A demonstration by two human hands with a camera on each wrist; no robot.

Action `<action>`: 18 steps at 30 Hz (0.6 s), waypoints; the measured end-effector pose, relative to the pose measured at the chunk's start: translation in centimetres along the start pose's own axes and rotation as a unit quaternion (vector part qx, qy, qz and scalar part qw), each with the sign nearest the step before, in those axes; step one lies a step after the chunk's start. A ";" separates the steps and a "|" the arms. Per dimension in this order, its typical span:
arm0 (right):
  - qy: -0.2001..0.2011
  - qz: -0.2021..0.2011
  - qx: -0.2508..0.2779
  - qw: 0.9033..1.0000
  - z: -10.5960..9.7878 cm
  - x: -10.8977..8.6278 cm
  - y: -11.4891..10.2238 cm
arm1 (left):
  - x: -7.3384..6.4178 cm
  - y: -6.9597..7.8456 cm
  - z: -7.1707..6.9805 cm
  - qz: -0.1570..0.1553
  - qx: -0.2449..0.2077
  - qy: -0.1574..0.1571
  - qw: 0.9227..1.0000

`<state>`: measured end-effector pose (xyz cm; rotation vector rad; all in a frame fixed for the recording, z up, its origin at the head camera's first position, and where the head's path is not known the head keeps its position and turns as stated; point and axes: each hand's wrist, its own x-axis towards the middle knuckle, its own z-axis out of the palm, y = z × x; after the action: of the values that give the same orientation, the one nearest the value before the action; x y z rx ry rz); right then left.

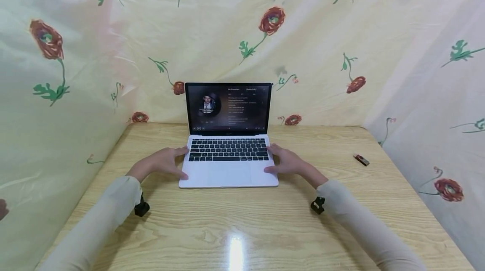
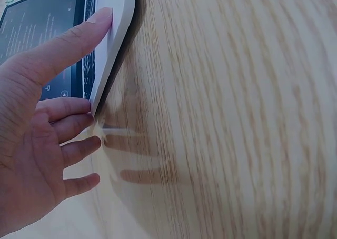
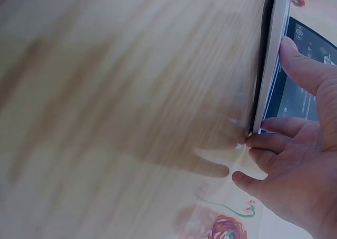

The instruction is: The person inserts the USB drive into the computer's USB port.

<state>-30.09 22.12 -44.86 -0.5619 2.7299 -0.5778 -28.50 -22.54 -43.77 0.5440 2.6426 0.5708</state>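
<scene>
An unfolded silver laptop point(image 1: 226, 174) with a lit screen point(image 1: 229, 109) and black keys stands at the middle of the table. My left hand point(image 1: 164, 163) grips its left side, thumb point(image 2: 79, 39) on the palm rest and the first fingers against the side edge. In the left wrist view the ring and little fingers stick out beyond the laptop over the table. On the opposite side, my right hand point(image 1: 288, 162) holds the laptop the same way. Its thumb point(image 3: 301, 62) lies on top, while fingertips point(image 3: 258, 140) meet the edge in the right wrist view.
A small red and black USB stick point(image 1: 361, 160) lies on the wooden table point(image 1: 227, 224), right of the laptop. Behind and along both sides hangs a pale cloth point(image 1: 219, 22) printed with red flowers. Dark wrist cameras point(image 1: 142, 208) sit under the cuffs of the light sleeves.
</scene>
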 end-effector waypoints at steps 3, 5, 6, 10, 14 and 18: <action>0.000 0.000 0.001 1.000 0.0 0.0 0.0 | 0.0 -0.1 0.0 -0.001 -0.001 0.000 1.000; -0.002 0.001 0.002 1.000 0.0 0.0 -0.1 | 0.1 -0.2 0.0 -0.001 -0.002 -0.001 1.000; -0.002 0.002 0.003 1.000 0.0 0.0 -0.1 | 0.1 -0.2 0.0 -0.002 -0.001 -0.001 1.000; -0.004 0.002 0.003 1.000 0.0 0.1 0.0 | 0.3 -0.2 -0.2 -0.004 -0.003 -0.005 1.000; -0.004 -0.002 0.005 1.000 -0.1 0.1 0.1 | 0.4 -0.1 -0.4 -0.007 -0.008 -0.011 1.000; -0.006 -0.009 0.007 1.000 -0.2 0.1 0.3 | 0.5 0.0 -0.5 -0.010 -0.011 -0.015 1.000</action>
<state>-30.35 22.36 -44.86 -0.5841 2.7094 -0.5952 -29.18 -22.50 -43.47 0.5154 2.6069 0.5808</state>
